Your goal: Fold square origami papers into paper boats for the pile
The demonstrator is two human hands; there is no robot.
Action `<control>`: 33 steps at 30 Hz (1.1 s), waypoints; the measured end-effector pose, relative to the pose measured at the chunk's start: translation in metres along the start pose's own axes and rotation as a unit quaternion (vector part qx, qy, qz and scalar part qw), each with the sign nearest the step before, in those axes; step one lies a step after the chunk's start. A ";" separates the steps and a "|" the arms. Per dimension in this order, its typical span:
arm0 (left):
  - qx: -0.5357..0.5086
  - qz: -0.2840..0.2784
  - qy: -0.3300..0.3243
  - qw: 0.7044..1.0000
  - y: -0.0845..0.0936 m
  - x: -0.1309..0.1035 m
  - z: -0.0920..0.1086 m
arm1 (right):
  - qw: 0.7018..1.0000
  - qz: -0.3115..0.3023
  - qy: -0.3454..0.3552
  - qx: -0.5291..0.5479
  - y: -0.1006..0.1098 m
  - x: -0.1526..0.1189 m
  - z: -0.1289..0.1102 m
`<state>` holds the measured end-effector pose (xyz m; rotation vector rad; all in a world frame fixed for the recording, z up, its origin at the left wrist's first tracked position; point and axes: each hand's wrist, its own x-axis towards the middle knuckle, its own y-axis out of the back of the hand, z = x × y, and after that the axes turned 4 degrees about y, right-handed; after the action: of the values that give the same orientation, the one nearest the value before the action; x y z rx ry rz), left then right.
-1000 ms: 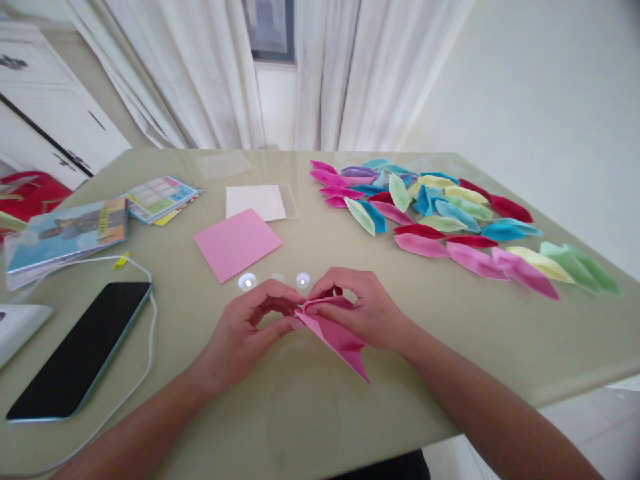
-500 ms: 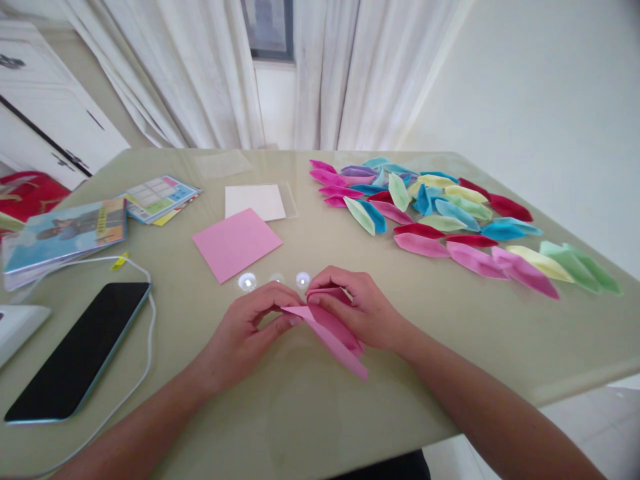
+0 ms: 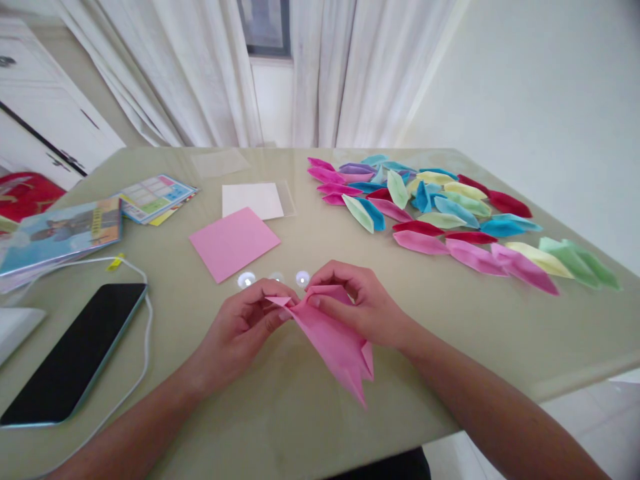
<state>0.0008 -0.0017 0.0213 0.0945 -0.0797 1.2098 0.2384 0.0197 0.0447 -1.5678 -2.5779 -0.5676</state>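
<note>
Both hands hold a pink folded paper above the near part of the table. My left hand pinches its left tip between thumb and fingers. On the upper part of the paper, my right hand is closed, thumb on the near face and fingertips behind. The paper's lower end hangs free toward me, with creased, pointed corners. Beyond my left hand lies a stack of flat pink square paper. Many folded paper pieces in pink, red, blue, green, yellow and purple lie in rows at the right.
Left on the table are a phone, a white cable, a picture-covered booklet and printed cards. White paper in a clear sleeve lies behind the pink stack. Curtains hang behind.
The pink paper has spread wider, showing more of its face, and its lower end reaches nearer to me. My left hand has shifted slightly left with the tip.
</note>
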 end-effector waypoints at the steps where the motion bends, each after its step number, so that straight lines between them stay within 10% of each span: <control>1: -0.012 0.002 0.007 1.000 0.000 0.000 0.000 | 1.000 -0.003 -0.003 0.001 0.000 0.000 0.000; 11: 0.013 -0.075 0.013 0.997 -0.001 0.003 0.006 | 1.000 0.005 -0.007 0.013 -0.003 0.001 0.001; 21: -0.030 0.018 0.045 0.998 -0.002 0.002 -0.001 | 0.996 0.020 -0.024 0.078 -0.006 0.002 0.004; 33: 0.014 -0.031 -0.035 0.999 -0.001 0.000 -0.003 | 1.000 -0.020 -0.002 0.017 -0.005 0.001 0.001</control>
<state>0.0013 -0.0019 0.0180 0.1618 -0.1201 1.1450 0.2337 0.0188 0.0423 -1.5121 -2.6120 -0.5231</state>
